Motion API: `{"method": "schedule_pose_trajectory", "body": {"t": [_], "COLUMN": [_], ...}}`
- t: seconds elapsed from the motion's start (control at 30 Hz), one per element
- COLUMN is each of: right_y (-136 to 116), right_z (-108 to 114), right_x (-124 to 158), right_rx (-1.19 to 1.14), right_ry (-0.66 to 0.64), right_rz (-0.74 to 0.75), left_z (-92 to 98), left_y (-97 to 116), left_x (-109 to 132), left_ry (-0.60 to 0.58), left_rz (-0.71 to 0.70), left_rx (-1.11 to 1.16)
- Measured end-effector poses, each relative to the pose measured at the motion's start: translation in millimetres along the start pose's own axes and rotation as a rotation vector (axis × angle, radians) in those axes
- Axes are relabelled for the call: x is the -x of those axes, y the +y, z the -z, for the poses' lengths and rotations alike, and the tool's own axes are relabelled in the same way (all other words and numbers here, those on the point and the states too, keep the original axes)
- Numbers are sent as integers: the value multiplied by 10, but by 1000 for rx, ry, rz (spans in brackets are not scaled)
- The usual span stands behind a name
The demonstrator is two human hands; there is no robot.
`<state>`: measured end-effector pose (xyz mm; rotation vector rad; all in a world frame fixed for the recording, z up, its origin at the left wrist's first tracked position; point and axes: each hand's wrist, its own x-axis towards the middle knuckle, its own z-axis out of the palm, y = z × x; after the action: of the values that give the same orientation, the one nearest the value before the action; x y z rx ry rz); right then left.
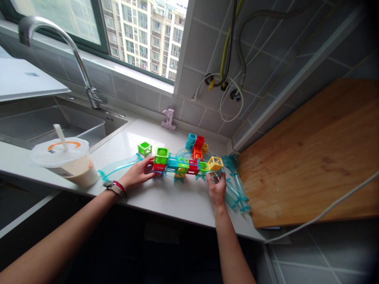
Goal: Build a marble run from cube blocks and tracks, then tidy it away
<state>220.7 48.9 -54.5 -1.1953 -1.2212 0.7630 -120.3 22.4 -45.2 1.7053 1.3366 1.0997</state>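
A row of hollow plastic cube blocks [192, 166] in green, blue, red and yellow stretches between my two hands, above the white counter. My left hand [139, 173] grips its left end by the red block under a green cube [161, 156]. At the other end, the fingers of my right hand [217, 189] are closed at the yellow cube [215, 163]; their tips are partly hidden. Behind the row stand blue, red and orange blocks [197, 152]. A loose green cube [145, 148] lies beyond my left hand. Clear blue track pieces [237, 189] lie by my right hand.
A lidded drink cup [69, 161] with a straw stands at the counter's left, near the sink [112, 122] and faucet [84, 71]. Another clear blue track [118, 167] lies behind my left wrist. A wooden board [310, 157] leans at the right. A white cable [325, 211] hangs there.
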Motion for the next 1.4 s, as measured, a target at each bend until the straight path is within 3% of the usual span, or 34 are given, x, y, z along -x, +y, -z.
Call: {"method": "schedule_pose_trajectory", "body": {"t": [0.4,0.6,0.9,1.1,1.23,1.4], "right_y": [53,-46,-78,1,-197,-642], "right_z": [-4,66,638,962,902,597], "right_x": [-4,216,818,1088,1022,810], "right_rx": [18,88,132,376,516,524], "right_ry": [-16,7,13,-66,-172,-334], "right_rz": [16,-1,40,62,140,220], "left_z": [-10,4,42,48,46,30], "left_y": [-123,-237,-242,-261,-275,-288], "left_x": [-2,-15,-4,3,-7,-21], "left_ry": [17,4,18,28,29,13], "left_rz": [-26,-71,-111,-109,-111,-119], "left_rx": [112,86,49,86,120,105]}}
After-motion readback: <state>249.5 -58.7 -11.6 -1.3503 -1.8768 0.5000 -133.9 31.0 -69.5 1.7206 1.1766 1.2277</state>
